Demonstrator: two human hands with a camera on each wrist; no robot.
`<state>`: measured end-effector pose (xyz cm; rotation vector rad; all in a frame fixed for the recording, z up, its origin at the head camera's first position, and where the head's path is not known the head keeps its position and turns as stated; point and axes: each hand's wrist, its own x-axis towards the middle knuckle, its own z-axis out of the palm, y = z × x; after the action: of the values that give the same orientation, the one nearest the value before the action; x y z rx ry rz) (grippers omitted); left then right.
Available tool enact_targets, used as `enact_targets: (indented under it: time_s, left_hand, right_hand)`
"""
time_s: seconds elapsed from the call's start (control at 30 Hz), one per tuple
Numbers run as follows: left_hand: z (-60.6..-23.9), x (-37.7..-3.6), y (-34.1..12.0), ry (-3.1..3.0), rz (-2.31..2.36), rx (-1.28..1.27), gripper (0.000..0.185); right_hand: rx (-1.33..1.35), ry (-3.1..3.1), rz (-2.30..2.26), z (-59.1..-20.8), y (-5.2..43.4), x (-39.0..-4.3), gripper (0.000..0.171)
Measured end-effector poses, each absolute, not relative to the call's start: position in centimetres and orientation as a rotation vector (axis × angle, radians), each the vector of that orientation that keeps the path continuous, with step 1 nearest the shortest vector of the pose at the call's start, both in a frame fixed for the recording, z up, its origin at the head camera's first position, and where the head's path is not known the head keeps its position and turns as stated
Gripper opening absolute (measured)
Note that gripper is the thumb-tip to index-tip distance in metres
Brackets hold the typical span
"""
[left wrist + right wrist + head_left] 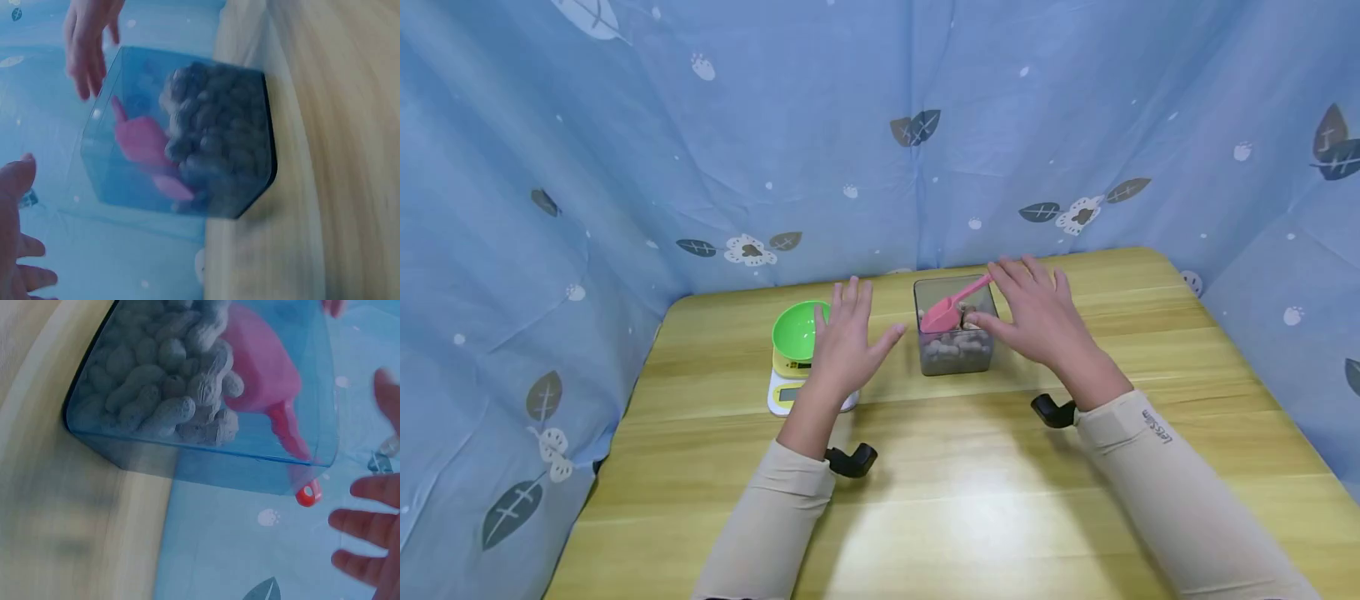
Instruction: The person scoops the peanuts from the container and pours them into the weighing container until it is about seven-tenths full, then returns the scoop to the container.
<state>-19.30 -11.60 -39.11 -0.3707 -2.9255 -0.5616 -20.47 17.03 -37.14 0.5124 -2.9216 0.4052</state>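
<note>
A clear grey-tinted plastic box (955, 365) stands near the back of the table with unshelled peanuts (169, 381) inside. On the peanuts rests a pink scoop (943, 317), its handle leaning out over the box's right rim. My right hand (1037, 312) hovers just right of the box, fingers spread; the right wrist view shows them apart from the handle. Between the box and a green bowl (793, 333) is my left hand (847, 346), raised with fingers extended, holding nothing. It partly hides the bowl and the yellow-and-white kitchen scale (780, 397) beneath it.
The wooden table (955, 500) is backed and flanked by a blue patterned curtain (850, 142). A black wrist mount (852, 460) sticks out from the left wrist, and a similar black mount (1052, 411) from the right.
</note>
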Motion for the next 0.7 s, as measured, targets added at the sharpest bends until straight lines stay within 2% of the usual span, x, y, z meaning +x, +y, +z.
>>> enact_targets:
  time_s: [0.13, 0.23, 0.4, 0.7]
  left_hand:
    - [-39.1, -19.5, -10.4, -2.826, -0.677, -0.470, 0.077]
    - [-39.4, -19.5, -9.4, -2.781, -0.714, -0.495, 0.069]
    - [-40.1, -19.3, -8.1, -2.739, -0.789, -0.496, 0.059]
    - [-41.1, -19.2, -7.1, -2.741, -0.843, -0.539, 0.047]
  right_hand:
    - [0.698, -2.769, 0.316, -36.8, 16.6, -21.5, 0.059]
    - [0.828, -2.685, 0.246, -36.7, 16.1, -22.4, 0.045]
    - [0.944, -2.681, 0.130, -36.7, 15.1, -23.2, 0.034]
    - [0.905, -2.741, -0.071, -36.7, 14.0, -23.7, 0.020]
